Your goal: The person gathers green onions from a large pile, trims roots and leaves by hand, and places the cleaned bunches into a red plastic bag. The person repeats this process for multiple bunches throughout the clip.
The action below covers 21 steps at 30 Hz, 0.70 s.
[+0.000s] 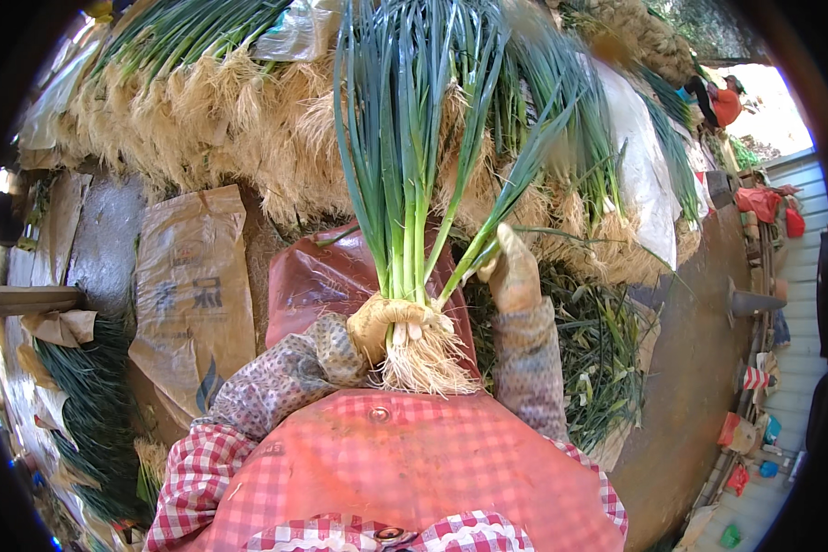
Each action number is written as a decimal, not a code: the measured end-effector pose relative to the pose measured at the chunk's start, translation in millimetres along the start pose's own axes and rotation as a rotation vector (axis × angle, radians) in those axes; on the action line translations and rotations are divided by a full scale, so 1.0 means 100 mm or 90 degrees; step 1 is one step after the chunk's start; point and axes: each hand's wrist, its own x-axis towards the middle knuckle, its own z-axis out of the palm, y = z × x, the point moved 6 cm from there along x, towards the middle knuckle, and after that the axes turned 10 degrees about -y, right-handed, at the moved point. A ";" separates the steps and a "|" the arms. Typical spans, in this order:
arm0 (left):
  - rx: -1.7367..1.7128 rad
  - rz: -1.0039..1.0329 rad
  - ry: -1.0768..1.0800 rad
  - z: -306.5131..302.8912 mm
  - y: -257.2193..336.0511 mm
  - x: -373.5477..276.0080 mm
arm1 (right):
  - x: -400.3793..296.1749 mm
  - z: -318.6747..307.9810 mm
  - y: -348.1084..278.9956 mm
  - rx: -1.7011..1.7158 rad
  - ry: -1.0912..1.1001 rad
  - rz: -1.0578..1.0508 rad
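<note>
My left hand (372,330), in a soiled pale glove, grips a bunch of scallions (406,255) just above the roots. White bulbs and pale stringy roots (424,362) hang below that fist, in front of my chest. The long green leaves spread upward, away from me. My right hand (515,272), also gloved, pinches an outer leaf (486,259) of a scallion that leans out to the right of the bunch. Its fingertips are partly hidden. A dark red plastic sheet (310,290) covers my lap beneath the bunch.
Ahead lies a long heap of scallions (200,103), roots towards me. A brown printed sack (193,297) is on the floor at left, beside more scallions (90,414). Stripped leaves (604,359) pile up at right. Another person (721,100) is at far right.
</note>
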 end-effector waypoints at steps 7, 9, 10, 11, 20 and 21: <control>-0.128 0.040 0.033 -0.04 -0.03 -0.06 | -0.16 0.22 -0.32 -0.141 0.052 -0.079; -0.129 0.025 0.043 0.05 0.01 -0.04 | -0.48 0.07 -0.42 -0.122 0.049 -0.188; -0.134 0.001 0.036 0.05 -0.02 -0.01 | -0.61 -0.06 -0.43 -0.103 0.074 -0.198; -0.143 -0.007 0.032 0.06 -0.05 -0.01 | -0.71 -0.25 -0.36 -0.068 0.156 -0.126; -0.036 0.007 0.058 -0.11 -0.06 -0.01 | 0.32 0.08 -0.05 -0.073 0.081 0.007; -0.002 0.014 0.063 -0.23 -0.12 0.00 | 0.33 0.14 -0.10 -0.098 0.078 0.008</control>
